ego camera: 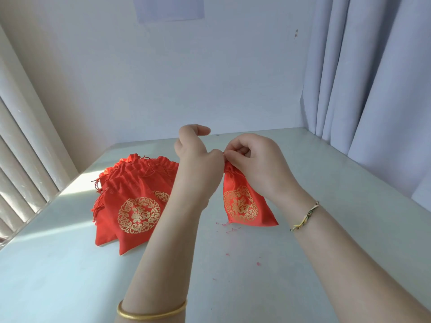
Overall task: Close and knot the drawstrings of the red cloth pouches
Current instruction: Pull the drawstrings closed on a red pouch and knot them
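**A:** What are you seeing from back there?

**B:** I am looking down through the head camera. Closest to me, a gold bangle (151, 314) is sitting on the left arm and a woven bracelet (303, 216) on the right wrist. Past them, the pouch (245, 206) is hanging from the hands, with its bottom edge touching the table (233, 280). Its top is bunched up tight.

**A:** Are the hands holding on?

**B:** The right hand (254, 162) is pinching the bunched top, with its fingers curled round it. The left hand (198, 159) is pressing in close beside it, where a bit of red drawstring (224, 154) is poking out. Its fingertips are hiding behind the hand, so I cannot tell if it is pinching the string.

**A:** So what should we be asking for?

**B:** I think the knot is being made right now. I am asking for a firm pinch on the top so it is not sliding open. Then a slow, even pull on both string ends, out to the sides. The knot should be sitting snug against the cloth. The string is looking thin, so small, careful moves are best.

**A:** And further away?

**B:** The pile of pouches (133, 201) is lying to the left, apart from this one, with loose strings showing. I guess those are waiting. Behind it all, a pale wall (186, 78) and a curtain (373, 78) are standing.
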